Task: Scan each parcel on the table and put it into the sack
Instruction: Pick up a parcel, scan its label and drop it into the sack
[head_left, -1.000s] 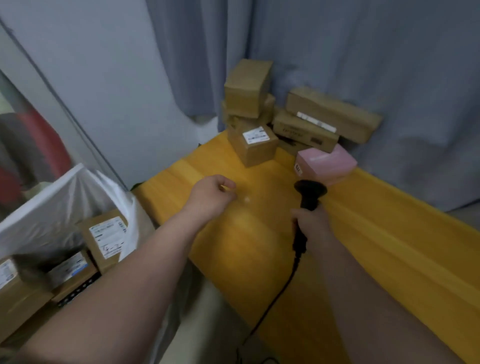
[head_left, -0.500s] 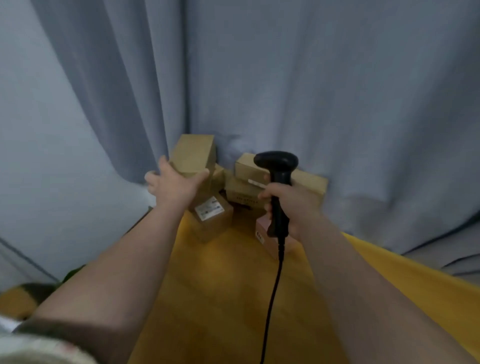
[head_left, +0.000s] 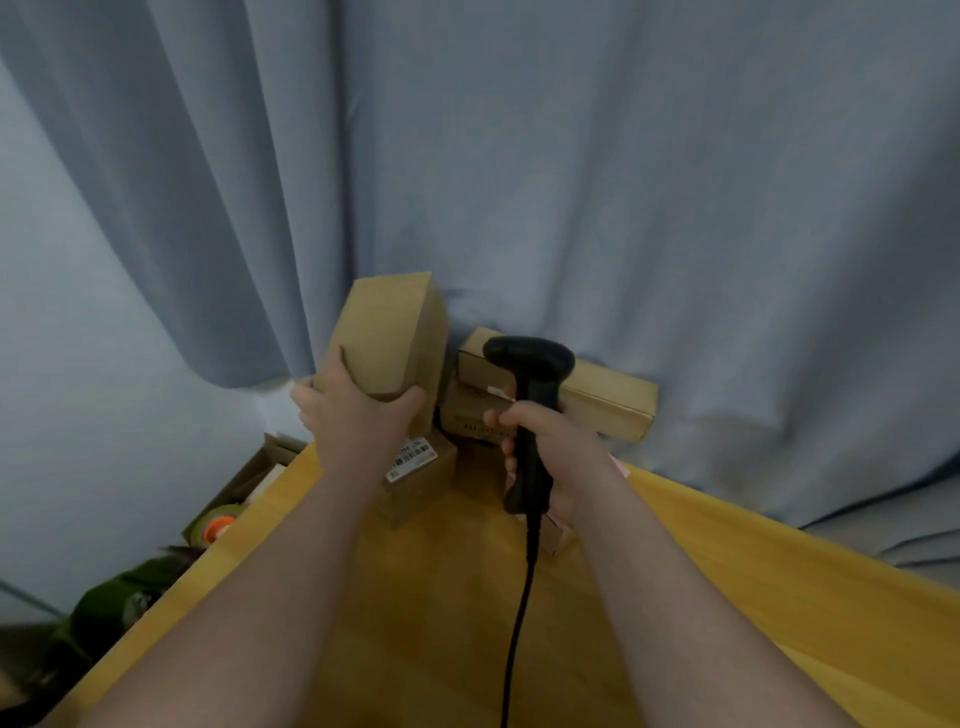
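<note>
One tall cardboard box (head_left: 384, 338) is gripped by left hand (head_left: 358, 423), 10 o'clock of barcode scanner (head_left: 530, 364) held in right hand (head_left: 556, 441); label side should be turned toward scanner.

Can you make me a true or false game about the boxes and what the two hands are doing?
1. The left hand grips the top brown box of the pile. True.
2. The right hand holds a pair of scissors. False: it holds a black scanner.
3. A black cord hangs down from the scanner. True.
4. The curtain behind the boxes is bright red. False: it is grey-blue.
</note>
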